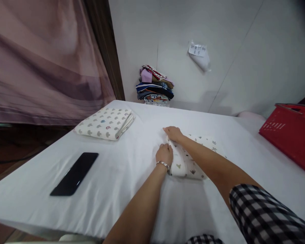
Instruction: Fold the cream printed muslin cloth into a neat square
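A white cloth with small printed plants (193,159) lies folded on the white table (132,196), in the middle. My left hand (164,155), with a bracelet on the wrist, is closed on the cloth's left edge. My right hand (173,133) is closed on the same edge a little farther back. My right forearm lies across the cloth. A checked sleeve covers my right upper arm.
A folded cloth with grey mushroom prints (105,122) sits at the far left of the table. A black phone (75,173) lies near the left front. A stack of folded clothes (154,86) stands against the wall. A red basket (292,134) is at the right.
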Demonstrator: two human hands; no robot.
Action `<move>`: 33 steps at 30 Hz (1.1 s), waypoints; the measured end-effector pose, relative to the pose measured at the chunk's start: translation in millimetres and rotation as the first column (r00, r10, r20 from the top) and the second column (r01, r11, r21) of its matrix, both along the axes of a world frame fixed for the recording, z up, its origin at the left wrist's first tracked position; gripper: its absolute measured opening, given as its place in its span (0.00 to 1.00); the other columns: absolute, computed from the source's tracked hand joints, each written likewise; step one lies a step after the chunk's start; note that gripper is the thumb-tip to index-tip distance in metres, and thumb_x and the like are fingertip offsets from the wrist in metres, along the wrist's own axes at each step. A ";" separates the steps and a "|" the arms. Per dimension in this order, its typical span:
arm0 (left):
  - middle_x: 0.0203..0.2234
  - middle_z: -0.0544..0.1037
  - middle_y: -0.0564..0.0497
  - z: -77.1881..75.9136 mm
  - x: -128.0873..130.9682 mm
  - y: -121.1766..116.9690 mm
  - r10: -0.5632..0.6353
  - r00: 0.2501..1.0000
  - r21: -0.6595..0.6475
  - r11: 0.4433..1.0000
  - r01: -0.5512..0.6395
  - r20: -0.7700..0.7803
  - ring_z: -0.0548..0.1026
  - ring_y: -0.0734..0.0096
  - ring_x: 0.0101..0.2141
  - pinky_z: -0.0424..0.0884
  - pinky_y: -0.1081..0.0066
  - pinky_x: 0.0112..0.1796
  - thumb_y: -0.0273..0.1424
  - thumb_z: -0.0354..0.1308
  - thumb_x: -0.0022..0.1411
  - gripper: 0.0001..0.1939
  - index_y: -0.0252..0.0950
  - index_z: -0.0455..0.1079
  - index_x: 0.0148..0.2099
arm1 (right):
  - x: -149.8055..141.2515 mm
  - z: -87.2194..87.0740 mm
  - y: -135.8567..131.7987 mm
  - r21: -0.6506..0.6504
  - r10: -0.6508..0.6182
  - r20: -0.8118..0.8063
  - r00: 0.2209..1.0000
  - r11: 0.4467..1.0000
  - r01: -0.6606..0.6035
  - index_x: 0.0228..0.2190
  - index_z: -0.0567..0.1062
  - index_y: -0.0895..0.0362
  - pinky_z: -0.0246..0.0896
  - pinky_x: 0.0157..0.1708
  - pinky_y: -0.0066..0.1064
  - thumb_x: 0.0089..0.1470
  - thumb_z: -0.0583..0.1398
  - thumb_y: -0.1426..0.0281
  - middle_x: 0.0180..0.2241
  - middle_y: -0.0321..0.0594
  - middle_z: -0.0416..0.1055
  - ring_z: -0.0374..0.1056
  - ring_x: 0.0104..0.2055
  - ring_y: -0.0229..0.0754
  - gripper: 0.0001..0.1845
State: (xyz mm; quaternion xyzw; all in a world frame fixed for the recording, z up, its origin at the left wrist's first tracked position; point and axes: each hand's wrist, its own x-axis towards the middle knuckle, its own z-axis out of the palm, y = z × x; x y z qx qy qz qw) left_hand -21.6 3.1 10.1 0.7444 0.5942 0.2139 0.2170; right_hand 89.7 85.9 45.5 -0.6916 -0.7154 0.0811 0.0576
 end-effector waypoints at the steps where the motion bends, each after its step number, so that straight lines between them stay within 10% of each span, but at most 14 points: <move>1: 0.40 0.72 0.45 -1.1 -0.2 0.7 0.001 0.999 0.002 1.000 -0.001 0.032 0.72 0.68 0.37 0.64 0.71 0.38 0.34 0.40 0.64 0.18 0.36 0.69 0.47 | -1.5 -2.6 0.3 -0.010 0.013 0.010 1.000 1.000 -0.013 0.36 0.74 0.56 0.51 0.45 0.35 0.62 0.38 0.58 0.42 0.45 0.72 0.64 0.46 0.44 0.29; 10: 0.42 0.71 0.45 -2.4 0.3 5.4 -0.027 0.998 -0.033 0.999 0.029 0.050 0.72 0.67 0.39 0.64 0.71 0.39 0.35 0.40 0.63 0.19 0.38 0.68 0.49 | -2.6 -13.9 -0.2 -0.002 0.091 -0.029 0.995 0.996 -0.091 0.47 0.69 0.53 0.36 0.55 0.52 0.61 0.42 0.60 0.55 0.45 0.60 0.49 0.59 0.50 0.22; 22: 0.41 0.72 0.43 -0.9 -0.2 15.6 -0.094 0.992 -0.001 0.996 0.095 -0.089 0.72 0.63 0.41 0.65 0.68 0.40 0.32 0.39 0.63 0.19 0.35 0.70 0.45 | -4.8 -2.2 -43.3 0.053 0.149 -0.283 0.947 0.989 -0.140 0.57 0.57 0.52 0.26 0.59 0.49 0.58 0.43 0.52 0.62 0.41 0.47 0.34 0.64 0.47 0.30; 27: 0.43 0.71 0.43 0.7 -1.3 15.3 -0.090 0.988 -0.012 0.996 0.089 -0.124 0.71 0.64 0.42 0.65 0.68 0.41 0.33 0.38 0.63 0.21 0.36 0.68 0.50 | 66.2 4.9 -81.5 0.159 -0.057 -0.420 0.906 0.978 0.136 0.54 0.63 0.52 0.33 0.60 0.42 0.55 0.52 0.57 0.59 0.39 0.54 0.41 0.63 0.45 0.26; 33: 0.44 0.72 0.41 -0.5 -0.9 18.9 -0.120 0.984 0.008 0.992 0.123 -0.134 0.71 0.62 0.43 0.64 0.67 0.43 0.33 0.38 0.63 0.21 0.34 0.68 0.50 | 184.1 -2.7 -171.0 0.047 -0.494 -0.523 0.695 0.797 0.602 0.49 0.68 0.59 0.56 0.50 0.37 0.53 0.55 0.66 0.51 0.48 0.65 0.61 0.53 0.47 0.21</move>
